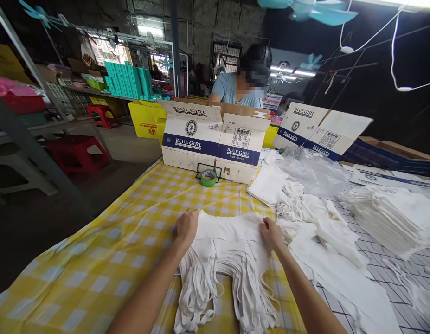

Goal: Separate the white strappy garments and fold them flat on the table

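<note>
Bare forearms (148, 287) reached over a yellow-and-white checked tablecloth (106, 260), where the left hand (187, 227) and right hand (272, 233) pinched opposite upper corners of a white cloth piece (230, 227) atop layered strapped ones. Beyond, green tape (208, 183) stood before a BLUE GIRL carton (204, 148).

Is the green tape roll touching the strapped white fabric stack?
Apart: the head view shows a strip of yellow checked tablecloth between the green tape roll and the strapped white fabric stack.

Head-worn view; facing forward and down; hands (187, 228) near.
</note>
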Motion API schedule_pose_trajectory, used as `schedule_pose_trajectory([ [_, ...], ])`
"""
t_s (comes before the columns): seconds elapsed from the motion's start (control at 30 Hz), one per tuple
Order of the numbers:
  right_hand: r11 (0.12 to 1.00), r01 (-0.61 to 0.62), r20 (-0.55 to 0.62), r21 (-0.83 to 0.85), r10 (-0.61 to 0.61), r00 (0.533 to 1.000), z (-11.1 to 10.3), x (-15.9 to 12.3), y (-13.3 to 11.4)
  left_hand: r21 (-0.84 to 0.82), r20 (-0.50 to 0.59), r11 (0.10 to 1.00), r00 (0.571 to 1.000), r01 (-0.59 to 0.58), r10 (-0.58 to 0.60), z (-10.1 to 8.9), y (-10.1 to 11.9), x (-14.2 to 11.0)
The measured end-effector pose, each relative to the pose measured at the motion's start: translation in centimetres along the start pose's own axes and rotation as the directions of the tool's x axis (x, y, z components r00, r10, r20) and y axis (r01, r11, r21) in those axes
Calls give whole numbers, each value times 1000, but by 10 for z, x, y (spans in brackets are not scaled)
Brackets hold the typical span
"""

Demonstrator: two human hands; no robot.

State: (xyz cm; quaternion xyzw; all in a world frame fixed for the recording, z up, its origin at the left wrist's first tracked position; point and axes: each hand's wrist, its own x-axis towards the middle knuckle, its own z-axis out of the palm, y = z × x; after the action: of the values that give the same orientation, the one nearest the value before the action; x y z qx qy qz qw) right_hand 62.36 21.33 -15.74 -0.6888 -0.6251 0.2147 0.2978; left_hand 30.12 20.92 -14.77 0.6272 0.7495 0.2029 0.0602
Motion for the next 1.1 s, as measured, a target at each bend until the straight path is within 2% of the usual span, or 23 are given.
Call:
schedule_pose_trajectory([
  [0.2, 992, 23, 91, 123, -34, 995, -17, 12, -11, -118, -39, 992, 999, -33, 28, -15, 3, 15],
  [0.3, 959, 22, 140, 281, -64, 988, -33, 19, -21, -154, -22, 987, 999, -46, 43, -24, 4, 24],
  [0.4, 905, 7, 168, 424, -86, 982, -43, 21, -25, -131, -14, 991, 999, -40, 39, -26, 4, 27],
  [0.57, 942, 18, 159, 335, -75, 984, -28, 17, -19, -32, 28, 999, 999, -17, 18, -10, 2, 21],
  [0.73, 950, 43, 120, 308, -84, 989, -10, 15, -16, 62, 60, 996, 997, -62, 58, -2, 1, 16],
  [0.9, 942, 99, 72, 319, -128, 989, -15, 19, -23, 148, 51, 984, 994, -100, 94, -4, 2, 9],
  [1.1, 918, 129, 85, 376, -173, 981, -27, 16, -36, 192, 22, 976, 995, -99, 97, -2, 2, 11],
])
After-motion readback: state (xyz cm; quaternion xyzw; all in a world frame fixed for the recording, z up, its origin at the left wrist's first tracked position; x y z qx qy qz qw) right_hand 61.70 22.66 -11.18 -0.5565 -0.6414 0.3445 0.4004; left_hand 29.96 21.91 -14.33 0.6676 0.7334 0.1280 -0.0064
